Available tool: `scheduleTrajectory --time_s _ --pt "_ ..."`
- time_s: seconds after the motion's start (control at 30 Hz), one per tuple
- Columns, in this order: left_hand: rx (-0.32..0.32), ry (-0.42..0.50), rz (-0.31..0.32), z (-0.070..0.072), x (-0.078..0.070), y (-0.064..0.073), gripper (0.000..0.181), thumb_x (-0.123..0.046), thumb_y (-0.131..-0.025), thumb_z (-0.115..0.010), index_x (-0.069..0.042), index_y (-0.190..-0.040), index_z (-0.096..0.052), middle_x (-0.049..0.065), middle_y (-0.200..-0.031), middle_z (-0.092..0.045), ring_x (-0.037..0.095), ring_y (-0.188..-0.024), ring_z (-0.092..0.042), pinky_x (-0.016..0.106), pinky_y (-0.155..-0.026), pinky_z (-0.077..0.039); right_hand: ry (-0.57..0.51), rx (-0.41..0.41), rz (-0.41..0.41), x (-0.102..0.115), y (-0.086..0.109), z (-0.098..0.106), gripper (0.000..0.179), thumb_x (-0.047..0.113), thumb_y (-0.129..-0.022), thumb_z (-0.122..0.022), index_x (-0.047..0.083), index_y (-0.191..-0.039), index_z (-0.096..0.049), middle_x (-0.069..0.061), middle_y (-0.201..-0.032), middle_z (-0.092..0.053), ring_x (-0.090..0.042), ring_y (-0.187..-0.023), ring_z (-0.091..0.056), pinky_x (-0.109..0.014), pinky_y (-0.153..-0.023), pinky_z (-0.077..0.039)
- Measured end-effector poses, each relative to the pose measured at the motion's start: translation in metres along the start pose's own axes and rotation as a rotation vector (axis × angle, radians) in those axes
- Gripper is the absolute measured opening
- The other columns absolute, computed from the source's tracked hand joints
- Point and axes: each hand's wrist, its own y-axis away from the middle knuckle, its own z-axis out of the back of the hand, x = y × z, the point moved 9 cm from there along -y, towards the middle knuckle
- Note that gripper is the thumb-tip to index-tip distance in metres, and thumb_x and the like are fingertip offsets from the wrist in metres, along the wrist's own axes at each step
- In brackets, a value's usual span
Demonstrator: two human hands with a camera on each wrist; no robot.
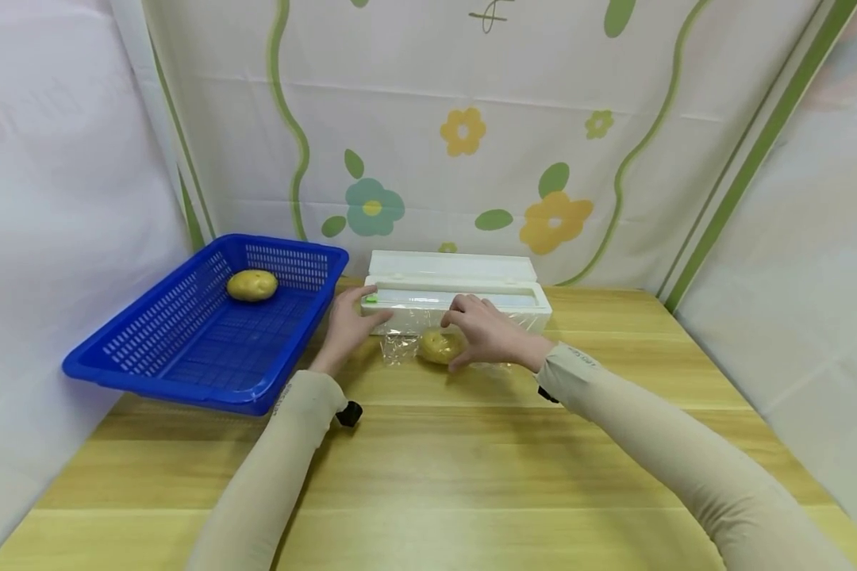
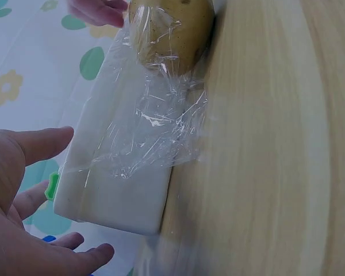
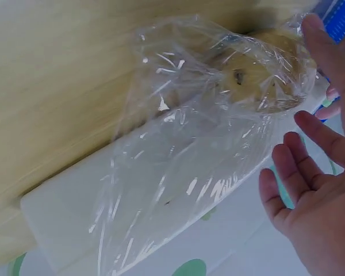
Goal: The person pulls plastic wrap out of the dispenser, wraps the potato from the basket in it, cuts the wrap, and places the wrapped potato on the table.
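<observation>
A potato (image 1: 437, 346) lies on the table before a long white cling film box (image 1: 528, 319) with its lid raised. Clear cling film (image 2: 155, 121) drapes from the box over the potato and spreads in creases to both sides. My left hand (image 1: 348, 325) is by the box's left end, fingers and thumb spread, near the green slider (image 2: 53, 186). My right hand (image 1: 491, 333) arches over the potato's right side; the right wrist view shows its fingers apart, gripping nothing. Whether its fingertips touch the film I cannot tell.
On the left stands a blue plastic basket (image 1: 178, 390) with another potato (image 1: 252, 285) inside. A white curtain (image 1: 414, 119) with flowers hangs behind the box. White cloth walls flank the wooden table (image 1: 471, 484).
</observation>
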Motion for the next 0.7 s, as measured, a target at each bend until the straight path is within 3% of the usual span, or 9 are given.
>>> scheduleTrajectory --time_s 0.1,0.2,0.3,0.5,0.6,0.7 --pt "0.028 0.04 0.006 -0.002 0.001 -0.001 0.059 -0.026 -0.088 -0.077 -0.004 -0.138 -0.055 0.012 -0.146 -0.045 0.03 -0.139 -0.032 0.047 -0.113 -0.023 -0.029 -0.076 0.081 0.008 -0.01 0.008 0.055 0.039 -0.074 -0.087 0.001 -0.109 -0.068 -0.009 -0.103 -0.055 -0.023 -0.093 -0.05 -0.039 -0.08 -0.044" --pt "0.054 0.097 0.042 -0.005 0.007 -0.001 0.057 -0.028 -0.091 -0.074 -0.005 -0.139 -0.054 0.012 -0.148 -0.043 0.03 -0.14 -0.029 0.049 -0.113 -0.023 -0.096 -0.147 0.101 0.014 -0.026 0.016 0.033 0.027 -0.085 -0.08 0.0 -0.102 -0.071 -0.01 -0.099 -0.061 -0.024 -0.09 -0.056 -0.037 -0.08 -0.047" --pt "0.075 0.13 0.077 -0.006 0.013 -0.001 0.054 -0.029 -0.092 -0.072 -0.007 -0.138 -0.055 0.012 -0.15 -0.041 0.03 -0.14 -0.029 0.05 -0.111 -0.025 -0.216 -0.18 0.04 0.015 -0.047 0.019 0.019 0.019 -0.091 -0.074 0.002 -0.099 -0.073 -0.007 -0.095 -0.063 -0.021 -0.089 -0.058 -0.033 -0.08 -0.048" --pt "0.087 0.23 0.098 -0.009 0.022 0.001 0.044 -0.022 -0.092 -0.073 -0.01 -0.132 -0.06 0.01 -0.14 -0.05 0.029 -0.12 -0.052 0.047 -0.095 -0.044 -0.494 -0.152 -0.148 0.01 -0.084 0.003 0.014 0.017 -0.096 -0.067 0.006 -0.102 -0.074 0.001 -0.091 -0.066 -0.014 -0.08 -0.06 -0.029 -0.072 -0.049" --pt "0.083 0.276 0.102 -0.008 0.024 -0.001 0.042 -0.018 -0.092 -0.073 -0.011 -0.131 -0.061 0.008 -0.136 -0.052 0.028 -0.115 -0.057 0.045 -0.09 -0.048 -0.54 -0.148 -0.182 0.011 -0.099 0.0 0.016 0.017 -0.097 -0.066 0.006 -0.104 -0.075 0.001 -0.09 -0.069 -0.015 -0.077 -0.061 -0.029 -0.068 -0.05" --pt "0.072 0.261 0.101 -0.004 0.022 -0.004 0.045 -0.02 -0.091 -0.073 -0.011 -0.133 -0.06 0.01 -0.136 -0.052 0.027 -0.116 -0.058 0.043 -0.09 -0.05 -0.526 -0.151 -0.176 0.014 -0.113 -0.001 0.016 0.015 -0.096 -0.066 0.005 -0.104 -0.075 0.0 -0.09 -0.07 -0.015 -0.075 -0.061 -0.029 -0.067 -0.049"
